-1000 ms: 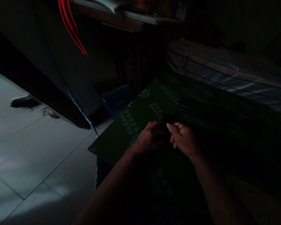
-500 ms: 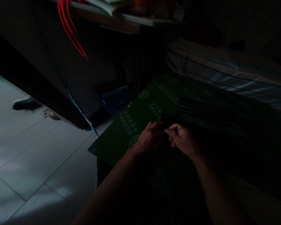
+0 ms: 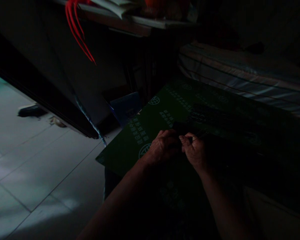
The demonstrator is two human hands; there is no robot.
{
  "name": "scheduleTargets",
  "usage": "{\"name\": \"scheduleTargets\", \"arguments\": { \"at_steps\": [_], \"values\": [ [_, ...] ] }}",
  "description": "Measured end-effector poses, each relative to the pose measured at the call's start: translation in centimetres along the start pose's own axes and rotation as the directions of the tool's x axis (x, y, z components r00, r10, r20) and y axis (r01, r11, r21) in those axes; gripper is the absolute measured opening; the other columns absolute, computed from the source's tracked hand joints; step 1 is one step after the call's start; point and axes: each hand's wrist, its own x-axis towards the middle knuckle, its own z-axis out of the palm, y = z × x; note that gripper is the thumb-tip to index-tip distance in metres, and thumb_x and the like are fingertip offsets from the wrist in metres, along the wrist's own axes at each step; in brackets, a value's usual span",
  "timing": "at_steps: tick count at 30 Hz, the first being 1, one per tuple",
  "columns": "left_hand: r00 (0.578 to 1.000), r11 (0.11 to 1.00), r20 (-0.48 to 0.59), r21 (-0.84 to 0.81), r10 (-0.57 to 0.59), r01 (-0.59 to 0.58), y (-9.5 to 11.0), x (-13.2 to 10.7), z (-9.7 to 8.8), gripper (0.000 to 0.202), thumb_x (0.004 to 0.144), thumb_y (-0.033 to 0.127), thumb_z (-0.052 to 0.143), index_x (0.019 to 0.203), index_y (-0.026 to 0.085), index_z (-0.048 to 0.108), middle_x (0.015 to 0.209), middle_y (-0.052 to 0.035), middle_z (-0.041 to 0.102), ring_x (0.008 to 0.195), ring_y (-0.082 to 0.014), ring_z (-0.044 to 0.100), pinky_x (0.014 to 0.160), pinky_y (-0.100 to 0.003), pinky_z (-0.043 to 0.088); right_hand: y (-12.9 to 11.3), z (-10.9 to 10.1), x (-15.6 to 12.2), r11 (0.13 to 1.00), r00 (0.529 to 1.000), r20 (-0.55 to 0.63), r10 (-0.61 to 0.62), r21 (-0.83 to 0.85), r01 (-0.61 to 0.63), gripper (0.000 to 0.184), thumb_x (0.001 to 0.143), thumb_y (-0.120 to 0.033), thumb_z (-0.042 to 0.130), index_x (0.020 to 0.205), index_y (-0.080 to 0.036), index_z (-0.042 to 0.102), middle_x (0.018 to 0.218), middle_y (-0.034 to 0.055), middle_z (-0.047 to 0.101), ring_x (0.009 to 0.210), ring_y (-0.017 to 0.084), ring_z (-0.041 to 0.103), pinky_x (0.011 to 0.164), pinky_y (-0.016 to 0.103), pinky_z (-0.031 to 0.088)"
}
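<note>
My left hand rests with curled fingers at the edge of a black piece of material. Its fingertips are lost in shadow. Close beside it, my right hand is closed in a pinch, thumb against the fingers. Fine pale strands stick out past its knuckles, too dim to name. Both hands are over a green board with pale printed characters and round emblems. More dark material, with glints on it, lies across the board beyond the hands.
Behind the board is a bed or padded surface with a striped cover. A blue box or bag stands under a cluttered table, where red strands hang down. At left are a dark door edge, a shoe and tiled floor.
My right hand has turned slightly and its pinch has drawn tighter, its forearm shifting left. My left hand stays nearly in place. The whole view has moved a little.
</note>
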Motion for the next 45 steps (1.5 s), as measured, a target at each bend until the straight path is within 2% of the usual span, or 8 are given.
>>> {"name": "scheduleTargets", "arguments": {
  "at_steps": [6,14,28,33,38,41,43,45],
  "values": [
    [1.0,1.0,0.006,-0.015,0.001,0.0,0.1,0.1,0.1,0.019,0.075,0.028,0.06,0.092,0.019,0.065,0.122,-0.0085,0.049,0.103,-0.0236,0.047,0.09,-0.04,0.037,-0.2,0.0,-0.1,0.998,0.999,-0.031,0.036,0.06,-0.034,0.041,0.079,-0.057,0.044,0.066,-0.019,0.052,0.041,-0.0037,0.048,0.04,0.01,0.047,0.047,0.021,0.038],
    [1.0,1.0,0.012,-0.027,0.003,-0.003,-0.1,0.1,0.1,0.019,0.077,0.03,0.059,0.091,0.02,0.067,0.122,-0.0088,0.049,0.102,-0.0238,0.047,0.089,-0.04,0.038,0.1,0.1,-0.3,0.975,0.99,-0.012,0.142,0.172,-0.138,0.037,0.078,-0.054,0.047,0.067,-0.02,0.051,0.038,-0.0051,0.047,0.038,0.01,0.046,0.045,0.021,0.037],
    [0.998,0.989,0.004,-0.139,-0.055,0.055,0.0,0.2,-0.1,0.011,0.073,0.024,0.064,0.079,0.016,0.067,0.124,-0.0097,0.049,0.11,-0.0249,0.045,0.092,-0.04,0.039,0.5,0.1,-0.2,0.894,0.961,-0.034,0.275,0.377,-0.243,0.039,0.077,-0.056,0.047,0.065,-0.019,0.047,0.039,-0.0062,0.045,0.033,0.008,0.043,0.033,0.017,0.031],
    [0.994,0.978,0.006,-0.176,-0.107,0.107,0.0,0.1,-0.2,0.009,0.071,0.022,0.066,0.077,0.016,0.066,0.126,-0.0088,0.048,0.111,-0.0246,0.046,0.093,-0.041,0.04,0.1,0.0,0.1,0.782,0.923,-0.056,0.381,0.553,-0.289,0.047,0.079,-0.062,0.039,0.063,-0.019,0.046,0.038,-0.0059,0.044,0.029,0.006,0.038,0.03,0.017,0.027],
    [0.987,0.959,-0.054,-0.249,-0.154,0.136,-0.1,0.0,-0.1,0.008,0.07,0.019,0.066,0.077,0.017,0.063,0.119,-0.0079,0.054,0.107,-0.0226,0.05,0.089,-0.04,0.044,-0.1,-0.3,0.1,0.694,0.904,-0.035,0.426,0.654,-0.301,0.05,0.078,-0.065,0.036,0.065,-0.018,0.048,0.041,-0.0049,0.046,0.03,0.006,0.038,0.03,0.017,0.026],
    [0.976,0.933,-0.094,-0.325,-0.198,0.158,-0.1,-0.1,-0.1,0.01,0.07,0.017,0.065,0.079,0.017,0.062,0.11,-0.0064,0.06,0.1,-0.0195,0.054,0.086,-0.036,0.045,-0.1,-0.6,-0.1,0.715,0.919,-0.06,0.389,0.649,-0.26,0.052,0.081,-0.063,0.031,0.068,-0.017,0.051,0.044,-0.0034,0.048,0.032,0.007,0.04,0.032,0.019,0.029],
    [0.958,0.899,-0.091,-0.381,-0.271,0.218,0.0,-0.3,-0.2,0.012,0.072,0.02,0.063,0.084,0.018,0.062,0.098,-0.0042,0.064,0.09,-0.0168,0.058,0.08,-0.032,0.048,-0.3,-1.1,-0.1,0.794,0.948,-0.084,0.308,0.571,-0.208,0.052,0.085,-0.059,0.026,0.069,-0.017,0.054,0.048,-0.0014,0.052,0.037,0.009,0.045,0.037,0.021,0.034],
    [0.925,0.848,-0.062,-0.424,-0.376,0.317,0.1,-0.4,-0.4,0.013,0.075,0.026,0.06,0.086,0.019,0.063,0.084,-0.0014,0.065,0.077,-0.0144,0.059,0.07,-0.027,0.049,-0.7,-1.9,-0.1,0.911,0.983,-0.093,0.159,0.397,-0.11,0.05,0.088,-0.052,0.026,0.069,-0.018,0.057,0.056,0.0015,0.056,0.048,0.011,0.052,0.048,0.023,0.042]
  ]
}}
